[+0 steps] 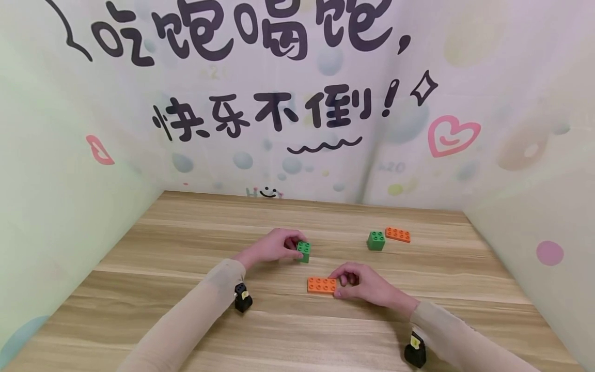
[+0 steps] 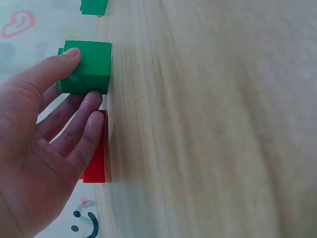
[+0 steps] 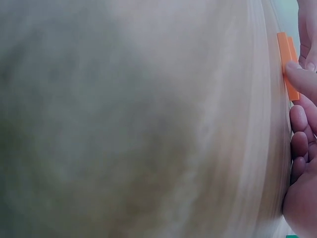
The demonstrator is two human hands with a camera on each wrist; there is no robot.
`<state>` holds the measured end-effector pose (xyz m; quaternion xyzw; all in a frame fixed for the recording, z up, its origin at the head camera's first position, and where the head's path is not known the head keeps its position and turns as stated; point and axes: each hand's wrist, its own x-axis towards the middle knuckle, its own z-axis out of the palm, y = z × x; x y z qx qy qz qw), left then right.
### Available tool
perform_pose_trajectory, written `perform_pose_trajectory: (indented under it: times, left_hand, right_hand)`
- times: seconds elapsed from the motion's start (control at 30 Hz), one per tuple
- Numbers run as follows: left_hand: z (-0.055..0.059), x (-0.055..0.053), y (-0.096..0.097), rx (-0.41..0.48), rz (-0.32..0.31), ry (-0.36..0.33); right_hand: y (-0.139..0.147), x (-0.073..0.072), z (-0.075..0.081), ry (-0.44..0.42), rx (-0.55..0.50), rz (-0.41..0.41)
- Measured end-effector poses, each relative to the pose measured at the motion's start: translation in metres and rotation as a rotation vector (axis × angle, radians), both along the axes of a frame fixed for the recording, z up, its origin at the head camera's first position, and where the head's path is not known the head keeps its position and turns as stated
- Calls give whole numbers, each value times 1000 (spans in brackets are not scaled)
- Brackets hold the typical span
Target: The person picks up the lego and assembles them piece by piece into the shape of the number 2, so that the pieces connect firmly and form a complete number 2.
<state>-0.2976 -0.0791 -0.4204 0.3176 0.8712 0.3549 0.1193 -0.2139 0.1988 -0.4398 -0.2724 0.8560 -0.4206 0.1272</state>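
A: Status on the hands?

B: Both busy. Left hand (image 1: 274,246) had the green block (image 1: 303,254) pinched between thumb and fingers, last fingers loosely extended. Right hand (image 1: 367,286) had the orange brick (image 1: 319,285) by its right end, thumb and index only, other fingers curled in.

A: Where were those two?

B: Green at the left fingertips, studs up. Orange off the right fingertips, nearer the wearer than green. Apart, not joined. Couldn't tell if green was fully down on the table (image 1: 297,341).

A: Other parts?

B: Second green (image 1: 375,243) and second orange (image 1: 397,235) sat beyond the right hand, side by side, untouched. Red block (image 2: 94,161) showed past the left fingers, wrist view only; contact unclear.

A: Step?

B: My read: positioning, one piece per hand.

A: What did the next move call for?

B: I'd say steady pinches and orange kept level. Its grip was at one end, so it could have swung.
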Motion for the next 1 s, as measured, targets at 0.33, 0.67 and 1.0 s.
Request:
perform_pose_trajectory:
  times: [0.33,0.67,1.0]
  left_hand:
    - [3,1,0,9,4,-37]
    - [3,2,0,24,14,-57]
    - [1,3,-2,51,40,-111]
  right_hand:
    - [3,-10,-9,12,9,-10]
    - [4,-13,-9,18,51,-45]
    - [3,-13,-7,29,8,-23]
